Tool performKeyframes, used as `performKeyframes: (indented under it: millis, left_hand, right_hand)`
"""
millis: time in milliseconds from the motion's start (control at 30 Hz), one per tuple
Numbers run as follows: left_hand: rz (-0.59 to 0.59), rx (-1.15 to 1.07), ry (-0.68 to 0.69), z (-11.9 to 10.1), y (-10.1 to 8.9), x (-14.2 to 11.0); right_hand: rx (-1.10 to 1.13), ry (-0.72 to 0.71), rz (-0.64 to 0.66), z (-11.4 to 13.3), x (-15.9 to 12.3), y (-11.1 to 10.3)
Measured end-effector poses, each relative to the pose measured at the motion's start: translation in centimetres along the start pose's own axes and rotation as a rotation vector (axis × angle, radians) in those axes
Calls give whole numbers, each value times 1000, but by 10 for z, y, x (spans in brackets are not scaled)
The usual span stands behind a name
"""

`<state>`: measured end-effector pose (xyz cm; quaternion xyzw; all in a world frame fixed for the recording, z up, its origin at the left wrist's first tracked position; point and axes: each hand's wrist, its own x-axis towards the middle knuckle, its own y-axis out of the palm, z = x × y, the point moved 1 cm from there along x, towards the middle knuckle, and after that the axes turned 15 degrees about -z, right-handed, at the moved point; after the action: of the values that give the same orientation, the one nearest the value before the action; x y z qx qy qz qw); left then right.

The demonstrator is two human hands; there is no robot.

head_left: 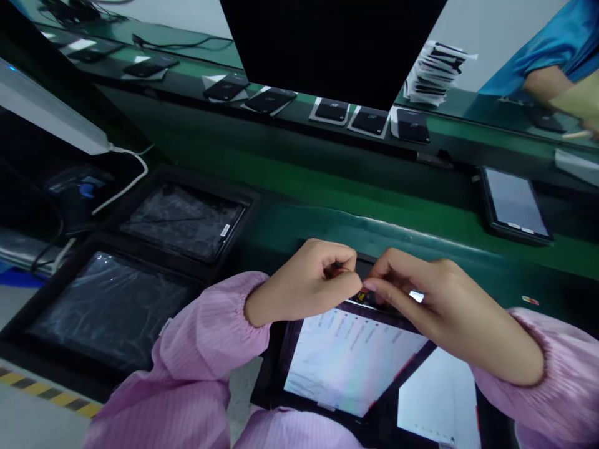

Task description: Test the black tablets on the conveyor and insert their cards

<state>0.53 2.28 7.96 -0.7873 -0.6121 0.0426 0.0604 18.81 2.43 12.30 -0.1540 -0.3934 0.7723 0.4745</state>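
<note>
A tablet (350,362) with a lit, film-covered screen lies in front of me on the green bench. Both hands meet at its far edge. My left hand (309,280) is curled with fingers pinched, pressed near the tablet's top edge. My right hand (421,299) has fingers bent down onto the same edge, touching a small yellow-marked tab (361,295) there. What the fingertips pinch is too small to name. Pink striped sleeves cover both arms.
Two black trays with bagged tablets (182,218) (107,305) sit at left. Another tablet (515,202) lies at right. Small dark devices (369,120) line the conveyor beyond, with a stack of parts (433,72). A dark monitor (332,43) hangs overhead. A person in blue (552,56) works at far right.
</note>
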Motion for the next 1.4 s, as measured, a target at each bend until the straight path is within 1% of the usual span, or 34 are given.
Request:
performKeyframes:
  millis: [233, 367, 533, 600, 933, 1033, 1133, 1233, 1300, 1367, 1400]
  left_hand:
    - [2, 5, 37, -2, -1, -2]
    - [12, 10, 47, -2, -2, -2]
    - [2, 19, 43, -2, -1, -2]
    - [-2, 17, 37, -1, -1, -2]
    - [0, 5, -7, 3, 1, 3]
    - [13, -6, -64, 4, -1, 5]
    - [14, -13, -138, 5, -3, 4]
    - [-30, -33, -198, 8, -4, 2]
    - [-117, -95, -237, 15, -3, 2]
    - [-263, -152, -271, 23, -4, 6]
    - [-345, -161, -290, 28, -5, 11]
  right_hand:
    - [2, -23, 19, 3, 2, -3]
    - [-30, -89, 22, 6, 1, -3]
    - [-52, -189, 66, 8, 3, -1]
    - [-45, -208, 79, 9, 4, 0]
    - [-17, -200, 138, 3, 7, 4]
    - [19, -137, 145, 0, 9, 4]
    - [89, -5, 159, -4, 10, 4]
    - [161, 134, 155, -14, 5, -1]
    - [200, 225, 73, -28, -5, -11]
    - [238, 332, -102, -52, -22, -27]
    - [260, 388, -225, -67, -34, -37]
